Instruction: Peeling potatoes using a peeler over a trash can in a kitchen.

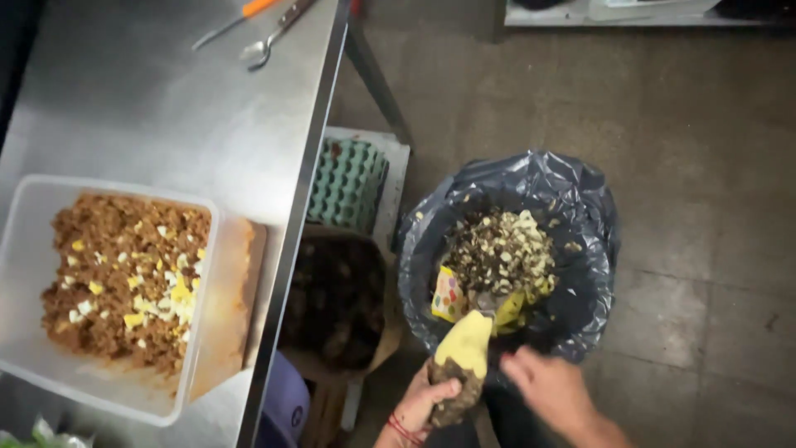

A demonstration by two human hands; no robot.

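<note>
My left hand [414,406] grips a half-peeled root vegetable [460,365], its top pale yellow and its lower part still brown-skinned. It is held over the near rim of a bin lined with a dark plastic bag [572,191]. My right hand [551,390] is blurred just right of the vegetable; whether it holds anything I cannot tell. Inside the bin lies a heap of peelings and scraps [502,249] with a bright printed wrapper [448,294].
A steel table [166,108] stands at the left with a clear plastic tub [207,332] of brown minced mix and chopped egg. An orange-handled tool [240,17] and a spoon [265,46] lie at its far end. A green egg tray [348,178] sits below.
</note>
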